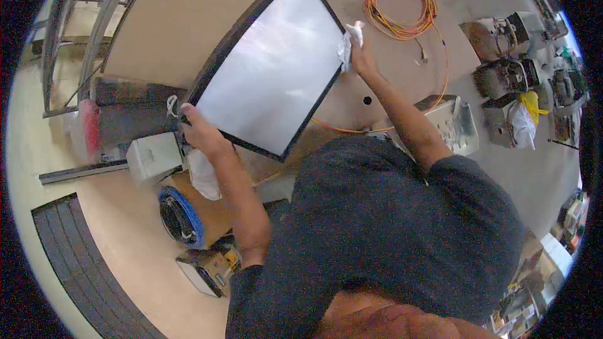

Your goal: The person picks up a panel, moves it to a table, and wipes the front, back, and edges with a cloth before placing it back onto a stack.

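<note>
A flat screen monitor (pixel 270 66) with a thin black frame is tilted in front of me, its glossy face showing a pale, cloudy reflection. My left hand (pixel 204 133) is closed around the frame at its lower left corner, thumb on the front. At the right edge, my right hand (pixel 360 56) is closed on a crumpled white cloth (pixel 345 49), which touches the frame there. Whether the right fingers also grip the frame is hidden by the cloth.
An orange cable coil (pixel 389 6) lies on the tan surface behind. A white box (pixel 154 156), a blue cable coil (pixel 182 216) and a small carton (pixel 207 270) are at left. Dusty equipment (pixel 502 78) and a white bag (pixel 522 124) stand at right.
</note>
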`<state>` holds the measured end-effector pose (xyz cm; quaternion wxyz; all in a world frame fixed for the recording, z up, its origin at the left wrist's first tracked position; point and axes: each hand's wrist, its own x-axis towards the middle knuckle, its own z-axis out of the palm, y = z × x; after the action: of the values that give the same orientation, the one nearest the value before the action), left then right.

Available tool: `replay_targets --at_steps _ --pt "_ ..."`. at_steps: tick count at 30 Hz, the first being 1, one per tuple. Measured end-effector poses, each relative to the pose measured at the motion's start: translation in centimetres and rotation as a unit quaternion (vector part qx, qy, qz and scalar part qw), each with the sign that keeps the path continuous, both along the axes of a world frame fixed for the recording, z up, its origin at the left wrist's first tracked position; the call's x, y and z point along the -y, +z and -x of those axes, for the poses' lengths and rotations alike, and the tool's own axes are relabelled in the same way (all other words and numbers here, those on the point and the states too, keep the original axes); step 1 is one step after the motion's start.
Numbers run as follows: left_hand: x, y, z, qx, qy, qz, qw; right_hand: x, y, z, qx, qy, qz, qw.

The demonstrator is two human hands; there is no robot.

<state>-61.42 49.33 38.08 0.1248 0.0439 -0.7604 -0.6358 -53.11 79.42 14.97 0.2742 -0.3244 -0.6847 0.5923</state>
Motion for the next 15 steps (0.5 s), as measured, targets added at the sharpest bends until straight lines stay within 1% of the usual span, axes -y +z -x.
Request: replay_targets --at_steps 1,2,3,4,5,6,7,8,9,10,11,12,13,15 --pt "0.0 0.0 0.1 -0.004 0.0 -0.004 1.0 -0.1 1.4 -0.3 -0.061 -0.043 -0.037 0.997" --pt "0.0 0.0 -0.1 0.025 0.02 -0.009 0.999 -1.0 2.7 0.7 -0.12 -0.097 -0.118 0.981" --pt "-0.2 -0.1 -0.4 0.053 0.035 -0.014 0.998 -1.3 5.9 0.6 -0.121 -0.102 -0.118 0.98" --pt "-0.3 -0.4 -0.5 0.051 0.028 -0.016 0.998 -1.6 10.4 0.4 -0.038 -0.068 -0.173 0.982" --pt "-0.3 -1.0 -0.7 0.05 0.036 0.049 0.997 -1.2 11.1 1.9 -0.012 -0.062 -0.199 0.978" --pt "-0.7 -1.6 -0.7 0.048 0.036 0.078 0.995 -0.8 11.9 3.3 0.014 -0.056 -0.226 0.972" --pt "-1.1 -2.1 -0.8 0.047 0.037 0.108 0.992 -0.2 10.1 6.3 -0.02 -0.075 -0.227 0.971" --pt "-1.5 -2.4 -0.8 0.066 0.015 0.049 0.997 1.7 9.7 7.1 -0.023 -0.011 -0.25 0.968" --pt "-1.8 -2.8 -0.8 0.085 -0.006 -0.01 0.996 4.9 11.5 6.0 0.003 0.095 -0.31 0.946" --pt "-1.9 -3.2 -0.4 0.084 -0.011 -0.012 0.996 8.1 13.4 4.8 0.014 0.2 -0.362 0.91" --pt "-1.9 -3.7 0.1 0.079 -0.028 -0.046 0.995 10.4 15.4 2.9 -0.07 0.296 -0.361 0.882" --pt "-2.0 -4.0 0.4 0.075 -0.045 -0.079 0.993 12.0 15.2 2.6 -0.138 0.29 -0.444 0.836" --pt "-2.4 -3.3 -0.1 0.075 -0.047 -0.078 0.993 12.0 15.3 2.7 -0.124 0.337 -0.4 0.843" --pt "-2.8 -1.1 -1.5 0.074 -0.008 -0.05 0.996 9.2 15.6 3.8 -0.028 0.332 -0.376 0.865"
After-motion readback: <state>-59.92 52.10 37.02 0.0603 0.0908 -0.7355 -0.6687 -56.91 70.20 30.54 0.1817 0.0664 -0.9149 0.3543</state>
